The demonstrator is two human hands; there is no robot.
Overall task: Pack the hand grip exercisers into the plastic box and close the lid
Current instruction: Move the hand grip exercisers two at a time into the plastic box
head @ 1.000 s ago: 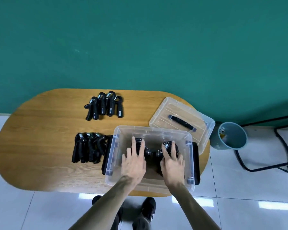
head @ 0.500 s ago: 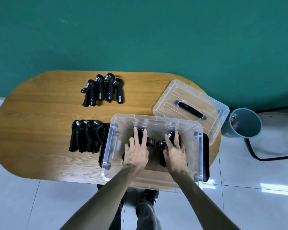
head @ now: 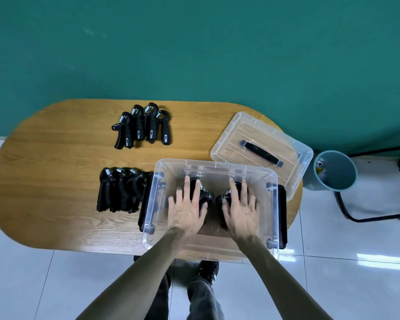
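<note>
A clear plastic box stands at the table's near edge. Both my hands are inside it. My left hand lies over a black bundle of hand grip exercisers, fingers spread on top. My right hand covers a second bundle the same way. Most of each bundle is hidden under my palms. Two more groups lie on the table: one at the back, another just left of the box. The clear lid with its black handle rests behind the box to the right.
The oval wooden table stands against a green wall. A grey-blue bin sits on the tiled floor to the right, beside a black metal frame. My legs and shoes show below the table edge.
The camera has shifted, so the table sits differently in view. My hands stay on the two bundles inside the box, in about the same pose.
</note>
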